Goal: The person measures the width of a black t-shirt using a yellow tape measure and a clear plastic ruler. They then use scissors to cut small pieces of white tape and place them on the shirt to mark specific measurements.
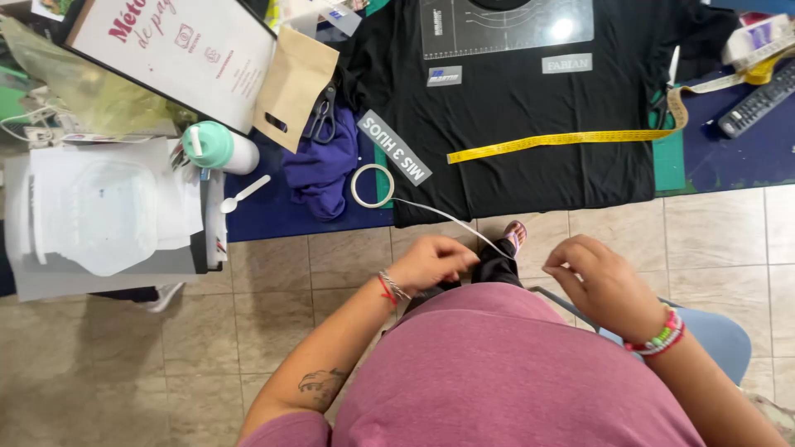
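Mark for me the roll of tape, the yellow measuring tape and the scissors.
roll of tape (pixel 356 175): head view, on the left side of its ring.
yellow measuring tape (pixel 563 141): head view, mid-strip where it crosses the black shirt.
scissors (pixel 321 124): head view, on the handle loops.

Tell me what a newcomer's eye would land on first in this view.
First, the black T-shirt spread flat on the table at top centre, with a yellow measuring tape lying across it. Next, the roll of white tape at the table's edge, its strip running down to the left hand, which pinches it above the person's lap. The right hand is curled beside it, apart from the strip.
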